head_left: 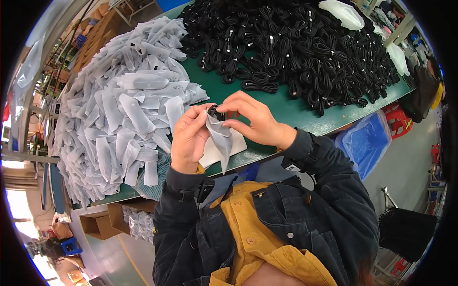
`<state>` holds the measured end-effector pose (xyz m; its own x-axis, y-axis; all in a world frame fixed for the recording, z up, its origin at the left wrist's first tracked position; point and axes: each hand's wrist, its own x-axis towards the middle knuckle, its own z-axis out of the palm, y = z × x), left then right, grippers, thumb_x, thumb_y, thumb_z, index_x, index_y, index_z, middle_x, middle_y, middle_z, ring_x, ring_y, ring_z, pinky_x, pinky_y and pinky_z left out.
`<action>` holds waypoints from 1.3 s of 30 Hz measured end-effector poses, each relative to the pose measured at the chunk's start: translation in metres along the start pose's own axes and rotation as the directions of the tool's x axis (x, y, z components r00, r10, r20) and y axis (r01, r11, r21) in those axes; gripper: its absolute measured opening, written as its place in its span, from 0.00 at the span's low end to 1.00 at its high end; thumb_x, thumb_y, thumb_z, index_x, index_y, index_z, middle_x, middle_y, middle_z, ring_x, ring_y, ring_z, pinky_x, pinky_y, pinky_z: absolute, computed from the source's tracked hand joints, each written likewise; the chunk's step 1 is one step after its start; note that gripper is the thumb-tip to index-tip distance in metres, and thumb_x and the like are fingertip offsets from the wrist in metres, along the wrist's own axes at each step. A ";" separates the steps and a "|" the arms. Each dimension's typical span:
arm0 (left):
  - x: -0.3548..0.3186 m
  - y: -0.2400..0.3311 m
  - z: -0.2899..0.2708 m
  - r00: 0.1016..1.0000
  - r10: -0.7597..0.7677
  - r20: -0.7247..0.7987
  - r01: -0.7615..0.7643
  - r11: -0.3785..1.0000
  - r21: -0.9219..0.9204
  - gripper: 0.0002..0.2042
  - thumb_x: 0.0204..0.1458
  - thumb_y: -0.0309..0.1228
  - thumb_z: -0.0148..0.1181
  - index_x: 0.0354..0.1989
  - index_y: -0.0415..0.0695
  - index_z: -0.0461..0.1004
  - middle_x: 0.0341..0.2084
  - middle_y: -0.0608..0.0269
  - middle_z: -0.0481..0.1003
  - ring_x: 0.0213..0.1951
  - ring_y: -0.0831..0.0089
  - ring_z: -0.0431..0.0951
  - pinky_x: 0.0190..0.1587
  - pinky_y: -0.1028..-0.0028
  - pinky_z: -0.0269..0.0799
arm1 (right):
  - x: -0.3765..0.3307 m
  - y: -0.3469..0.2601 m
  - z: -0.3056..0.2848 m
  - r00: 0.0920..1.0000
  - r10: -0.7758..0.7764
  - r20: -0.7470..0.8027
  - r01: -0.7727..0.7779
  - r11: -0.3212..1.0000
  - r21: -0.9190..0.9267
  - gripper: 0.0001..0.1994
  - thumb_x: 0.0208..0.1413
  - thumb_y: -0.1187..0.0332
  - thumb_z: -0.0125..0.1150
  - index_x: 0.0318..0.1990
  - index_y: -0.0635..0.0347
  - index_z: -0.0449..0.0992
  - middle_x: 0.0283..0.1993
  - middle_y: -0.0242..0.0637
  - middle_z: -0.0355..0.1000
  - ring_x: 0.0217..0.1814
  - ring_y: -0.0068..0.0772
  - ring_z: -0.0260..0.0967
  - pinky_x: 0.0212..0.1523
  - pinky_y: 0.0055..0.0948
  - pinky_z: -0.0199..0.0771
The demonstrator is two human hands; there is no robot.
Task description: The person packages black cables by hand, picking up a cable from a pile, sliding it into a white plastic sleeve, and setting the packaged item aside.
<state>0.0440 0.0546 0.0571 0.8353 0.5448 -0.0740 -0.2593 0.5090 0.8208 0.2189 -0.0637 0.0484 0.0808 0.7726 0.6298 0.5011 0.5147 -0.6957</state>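
Fingers of left hand (pixel 188 138) pinch pouch (pixel 220 136) open; right hand (pixel 253 119) feeds coiled cable (pixel 215 112) in; pushing deeper likely follows.

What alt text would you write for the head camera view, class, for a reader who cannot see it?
Both hands, left hand and right hand, hold a small grey pouch with a coiled black cable at its mouth, above a green table. A heap of grey pouches lies left, a pile of black cables behind.

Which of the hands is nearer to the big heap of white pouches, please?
Left. The left hand sits beside the heap of white pouches; the right hand is farther off.
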 end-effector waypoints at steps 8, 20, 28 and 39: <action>0.006 -0.021 0.007 0.989 0.150 0.011 -0.150 0.989 -0.020 0.02 0.63 0.27 0.53 0.39 0.43 0.68 0.51 0.58 0.73 0.47 0.75 0.74 0.52 0.71 0.69 | 0.008 -0.010 0.011 0.975 -0.209 -0.080 0.172 0.929 -0.328 0.10 0.47 0.79 0.69 0.36 0.61 0.76 0.44 0.40 0.68 0.40 0.37 0.68 0.38 0.30 0.71; -0.004 -0.024 0.018 0.958 0.272 0.091 -0.283 0.948 0.142 0.05 0.61 0.29 0.58 0.39 0.44 0.68 0.37 0.69 0.71 0.37 0.82 0.69 0.42 0.80 0.65 | 0.015 -0.025 -0.011 1.000 -0.030 0.005 0.030 0.991 -0.130 0.03 0.57 0.78 0.60 0.34 0.63 0.71 0.36 0.35 0.69 0.35 0.28 0.67 0.35 0.25 0.66; 0.019 0.079 -0.022 0.710 0.702 0.050 -0.325 0.263 0.908 0.07 0.53 0.31 0.68 0.34 0.46 0.75 0.24 0.75 0.71 0.24 0.86 0.65 0.27 0.81 0.62 | 0.026 0.030 -0.027 0.880 0.472 -0.053 -0.342 0.709 0.617 0.03 0.62 0.74 0.58 0.39 0.62 0.71 0.36 0.31 0.70 0.34 0.15 0.64 0.34 0.19 0.67; -0.020 -0.026 -0.010 0.842 0.415 0.345 -0.375 -0.009 0.927 0.11 0.48 0.21 0.65 0.41 0.42 0.77 0.33 0.58 0.72 0.30 0.66 0.75 0.34 0.72 0.72 | -0.026 0.087 -0.054 0.962 0.256 0.099 -0.020 0.427 -0.904 0.23 0.40 0.70 0.73 0.46 0.63 0.73 0.43 0.38 0.65 0.53 0.44 0.63 0.43 0.38 0.72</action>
<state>0.0296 0.0369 0.0314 0.7630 0.4400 0.4735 0.1384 -0.8268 0.5452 0.3072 -0.0593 -0.0099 0.1201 0.9115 0.3934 0.9913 -0.1319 0.0029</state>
